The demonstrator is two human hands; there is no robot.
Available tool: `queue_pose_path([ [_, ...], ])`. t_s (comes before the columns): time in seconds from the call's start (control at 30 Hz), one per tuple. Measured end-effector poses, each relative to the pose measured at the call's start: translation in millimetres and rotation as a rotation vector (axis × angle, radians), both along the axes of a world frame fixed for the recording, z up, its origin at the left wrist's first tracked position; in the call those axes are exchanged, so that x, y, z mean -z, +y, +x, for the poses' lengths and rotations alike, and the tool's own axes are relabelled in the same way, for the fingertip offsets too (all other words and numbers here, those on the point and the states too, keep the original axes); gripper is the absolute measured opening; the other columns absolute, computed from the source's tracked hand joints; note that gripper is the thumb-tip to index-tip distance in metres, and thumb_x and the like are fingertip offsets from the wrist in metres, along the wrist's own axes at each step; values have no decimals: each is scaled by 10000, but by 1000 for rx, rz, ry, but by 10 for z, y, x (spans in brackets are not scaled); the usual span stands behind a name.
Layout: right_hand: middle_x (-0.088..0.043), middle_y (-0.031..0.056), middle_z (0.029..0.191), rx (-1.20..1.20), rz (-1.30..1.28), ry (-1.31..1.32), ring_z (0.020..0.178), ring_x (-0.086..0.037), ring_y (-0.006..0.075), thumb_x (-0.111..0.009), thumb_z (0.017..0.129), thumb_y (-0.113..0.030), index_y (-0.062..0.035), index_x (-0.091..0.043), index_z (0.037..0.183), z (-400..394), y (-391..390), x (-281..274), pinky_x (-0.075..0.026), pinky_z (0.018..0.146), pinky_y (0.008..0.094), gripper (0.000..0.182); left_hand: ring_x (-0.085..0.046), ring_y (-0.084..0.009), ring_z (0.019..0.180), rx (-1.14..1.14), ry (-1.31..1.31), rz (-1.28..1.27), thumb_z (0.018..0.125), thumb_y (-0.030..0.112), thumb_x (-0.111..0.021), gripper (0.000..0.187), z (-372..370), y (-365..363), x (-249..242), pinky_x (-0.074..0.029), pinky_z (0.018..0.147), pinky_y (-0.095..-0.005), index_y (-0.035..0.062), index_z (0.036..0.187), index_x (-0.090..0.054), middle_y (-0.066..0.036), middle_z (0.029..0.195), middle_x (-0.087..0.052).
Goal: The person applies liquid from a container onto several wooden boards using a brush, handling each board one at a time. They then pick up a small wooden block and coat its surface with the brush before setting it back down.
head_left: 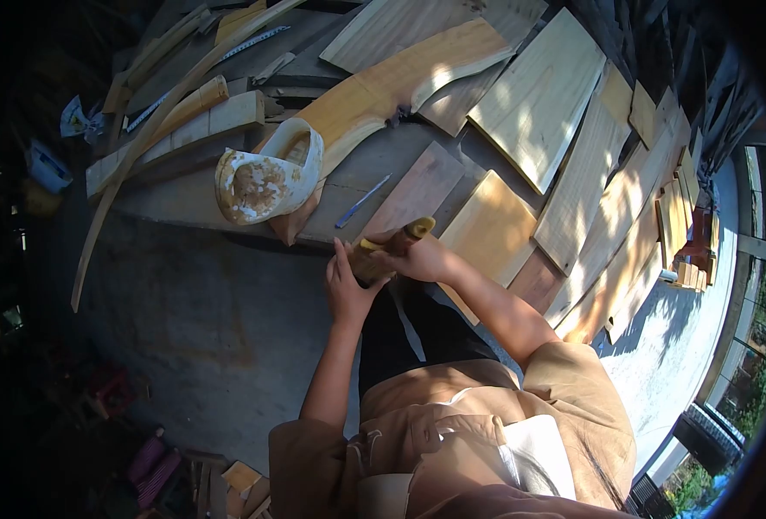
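In front of my body, above the bench's near edge, both hands are around a yellow-and-brown wooden piece [418, 227]. Its exact kind is hard to make out, since my fingers cover much of it. My left hand [348, 281] supports its lower left side, with thumb and fingers around it. My right hand [422, 259] grips it from the right, and a rounded yellowish end sticks out above. Just beyond lies a blue pen [363, 201] on the bench. Left of the pen stands a white plastic container [305, 143] with a cut opening and brown stains.
Wooden boards [543, 99] cover the bench's right side. A long curved board [383, 82] crosses its middle. On the left, a thin bent strip [132, 156] overhangs the edge near a thick beam [219, 121]. Scrap wood [240, 476] lies on the floor at lower left.
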State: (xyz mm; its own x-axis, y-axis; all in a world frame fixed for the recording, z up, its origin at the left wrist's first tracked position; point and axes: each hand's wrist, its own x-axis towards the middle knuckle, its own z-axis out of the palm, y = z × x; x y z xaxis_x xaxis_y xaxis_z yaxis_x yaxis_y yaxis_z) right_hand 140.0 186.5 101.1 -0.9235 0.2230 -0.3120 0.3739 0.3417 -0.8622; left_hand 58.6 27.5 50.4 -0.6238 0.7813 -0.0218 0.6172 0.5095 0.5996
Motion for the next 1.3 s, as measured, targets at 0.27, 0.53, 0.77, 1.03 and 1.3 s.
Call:
queue_pose_path([
  [0.27, -618, 90, 921, 446, -177, 95, 842, -573, 120, -585, 801, -135, -14, -567, 1060, 244, 589, 352, -455, 729, 260, 286, -442, -318, 1050, 11, -5, 6, 504, 278, -795, 1057, -41, -4, -6, -360, 886, -398, 19, 1327, -184, -144, 1133, -504],
  [0.53, -608, 117, 959, 525, 527, 85, 819, -595, 280, -573, 767, -143, -73, -568, 1061, 272, 1321, 158, -474, 684, 320, 302, -445, -314, 1054, 25, 1, -11, 492, 289, -796, 953, -34, -11, 4, -371, 881, -393, 40, 1281, -322, -159, 1091, -522],
  [0.77, -475, 188, 1181, 132, 917, -29, 1085, -483, 300, -579, 696, -126, -1, -394, 1213, 155, -106, 478, -449, 827, 325, 563, -458, -318, 1043, 31, -7, -27, 515, 260, -788, 906, -41, -13, 31, -380, 871, -399, 35, 1268, -338, -160, 1070, -534],
  [1.03, -594, 169, 986, -35, 186, -32, 906, -588, 262, -556, 752, -161, -14, -532, 1092, 55, -286, -182, -479, 740, 320, 371, -474, -320, 1025, 8, 33, 45, 529, 226, -781, 874, -22, 0, 36, -397, 842, -409, 34, 1261, -343, -164, 1068, -533],
  [1.3, -622, 85, 879, 624, -256, 111, 800, -579, 118, -600, 790, -191, -18, -580, 1035, 331, 705, 590, -458, 709, 265, 301, -445, -313, 1054, 4, 7, -44, 489, 293, -797, 964, -20, 1, -12, -377, 866, -405, 48, 1283, -308, -158, 1116, -511],
])
